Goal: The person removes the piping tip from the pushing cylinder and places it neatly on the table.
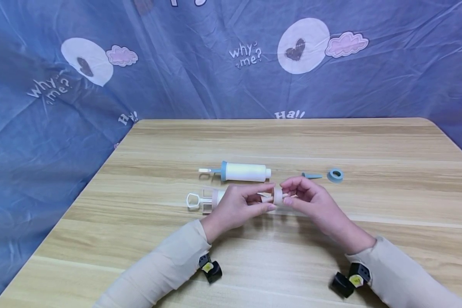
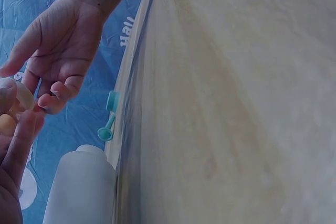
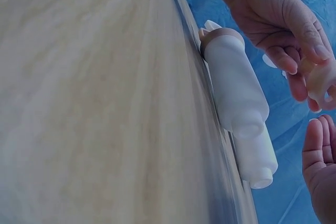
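My left hand point(image 1: 236, 205) pinches a pale pink ring-shaped cap point(image 1: 278, 196) between thumb and fingers. A thin pale nozzle point(image 1: 268, 199) runs through the ring. My right hand point(image 1: 315, 199) is at the ring's other side, thumb and fingertips spread around the nozzle's end. In the right wrist view the ring point(image 3: 320, 82) sits in the left fingers, with the right fingertips point(image 3: 314, 129) just apart from it. Under the left hand lies a white syringe-like cylinder point(image 1: 220, 196), partly hidden, with a pink collar and a looped plunger handle point(image 1: 193, 201).
Behind it lies a second white cylinder point(image 1: 246, 172) with a blue collar and plunger. A small blue cone nozzle point(image 1: 312, 176) and a blue ring cap point(image 1: 335, 175) lie to the right. The wooden table point(image 1: 389, 149) meets a blue printed curtain point(image 1: 200, 77) at the back.
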The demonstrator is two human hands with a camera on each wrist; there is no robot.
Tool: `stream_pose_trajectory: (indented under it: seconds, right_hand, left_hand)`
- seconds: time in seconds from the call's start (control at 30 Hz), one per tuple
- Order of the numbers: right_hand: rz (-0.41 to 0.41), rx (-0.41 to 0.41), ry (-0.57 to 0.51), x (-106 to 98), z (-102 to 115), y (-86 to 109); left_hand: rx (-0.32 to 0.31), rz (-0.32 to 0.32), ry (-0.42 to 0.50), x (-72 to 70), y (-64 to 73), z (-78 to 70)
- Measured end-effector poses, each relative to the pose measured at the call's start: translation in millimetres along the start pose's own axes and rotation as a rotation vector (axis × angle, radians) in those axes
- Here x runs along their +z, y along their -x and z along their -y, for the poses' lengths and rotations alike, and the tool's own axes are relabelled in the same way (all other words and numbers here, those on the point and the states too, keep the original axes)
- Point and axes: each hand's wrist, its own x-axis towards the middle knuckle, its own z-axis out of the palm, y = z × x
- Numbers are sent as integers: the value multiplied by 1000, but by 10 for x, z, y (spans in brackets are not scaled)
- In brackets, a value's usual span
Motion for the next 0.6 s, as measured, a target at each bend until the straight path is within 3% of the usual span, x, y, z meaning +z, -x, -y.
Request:
stream_pose_trajectory:
  seconds: [0.6]
  right_hand:
    - [17, 10, 56, 32, -14, 15]
  left_hand:
    - [8, -3, 10, 30, 8, 15]
